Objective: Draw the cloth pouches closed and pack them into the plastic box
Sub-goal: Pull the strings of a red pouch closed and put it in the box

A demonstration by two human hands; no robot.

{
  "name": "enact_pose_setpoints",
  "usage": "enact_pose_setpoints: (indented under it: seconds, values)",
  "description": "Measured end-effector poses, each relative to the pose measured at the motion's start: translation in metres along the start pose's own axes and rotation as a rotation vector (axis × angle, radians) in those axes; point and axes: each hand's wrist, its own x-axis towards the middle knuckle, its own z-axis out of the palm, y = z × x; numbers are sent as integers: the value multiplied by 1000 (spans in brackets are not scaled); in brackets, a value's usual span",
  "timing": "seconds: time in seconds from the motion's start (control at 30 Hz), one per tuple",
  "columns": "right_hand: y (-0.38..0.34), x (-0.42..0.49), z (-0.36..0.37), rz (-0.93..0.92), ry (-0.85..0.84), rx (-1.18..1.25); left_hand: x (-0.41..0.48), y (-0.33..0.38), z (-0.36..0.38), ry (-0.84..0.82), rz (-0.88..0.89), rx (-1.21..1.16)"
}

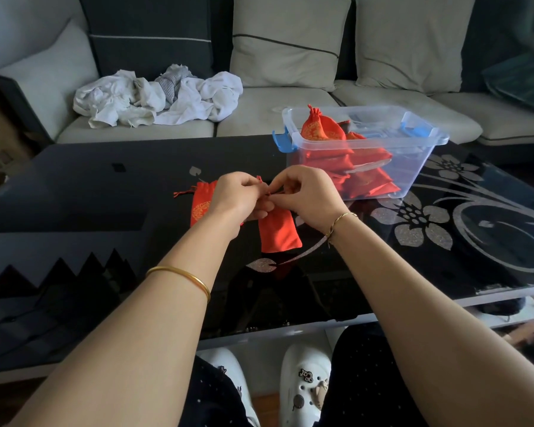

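Above the glossy table [74,186], left hand [235,198] and right hand [309,198] pinch thin cords [269,195] of a flat red cloth pouch [279,232].

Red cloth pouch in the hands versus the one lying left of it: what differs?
The held red cloth pouch is pinched at its mouth by left hand and right hand; the lying red cloth pouch rests on the black glass table. The held one shows plain cloth, the lying one a gold pattern.

Plain red pouch [279,234], gold-printed pouch [199,208] just beside, more pouches [364,177] inside clear box [420,158]
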Motion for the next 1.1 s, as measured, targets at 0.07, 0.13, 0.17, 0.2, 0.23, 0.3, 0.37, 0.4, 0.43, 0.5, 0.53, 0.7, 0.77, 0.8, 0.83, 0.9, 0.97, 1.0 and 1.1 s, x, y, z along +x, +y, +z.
enact_pose_setpoints:
  seconds: [0.07,0.13,0.17,0.2,0.23,0.3,0.37,0.4,0.43,0.5,0.53,0.7,0.77,0.8,0.83,0.9,0.97,1.0,1.1]
  values:
    - [-3,0,0,-48,-6,-81,0,0,-1,7,-15,-14]
    - [-5,1,1,-105,-25,-175,1,0,-1,16,-33,-27]
    - [-6,2,1,-126,-39,-225,1,0,-1,23,-43,-31]
    - [-6,2,2,-137,-48,-265,1,1,-2,30,-50,-35]
    - [-6,3,3,-139,-48,-293,1,1,-2,35,-56,-40]
    - [-5,4,4,-117,-30,-309,2,2,-3,40,-56,-43]
    - [-3,4,4,-53,-16,-267,2,5,-4,50,-43,-39]
    - [-1,4,4,-1,-16,-218,3,5,-5,65,-33,-35]
    - [1,3,3,56,-19,-161,2,6,-7,85,-15,-20]
    - [6,3,3,154,-17,-63,0,6,-11,110,94,92]
    - [8,3,3,194,-10,-18,-2,7,-11,97,187,200]
    - [7,1,5,419,2,332,-8,4,-2,34,446,528]
    - [5,0,5,480,-11,450,-5,1,0,53,459,561]
    - [4,0,5,512,-17,511,-4,0,1,61,465,566]
    - [4,0,4,543,-22,570,-2,-1,2,66,472,568]
    - [5,0,4,583,-35,649,-1,-3,2,70,491,577]
    - [5,0,4,590,-49,673,0,-5,2,68,504,593]
    - [5,0,5,592,-54,677,1,-6,2,70,507,601]
    - [6,1,5,612,-65,708,3,-7,1,77,515,612]
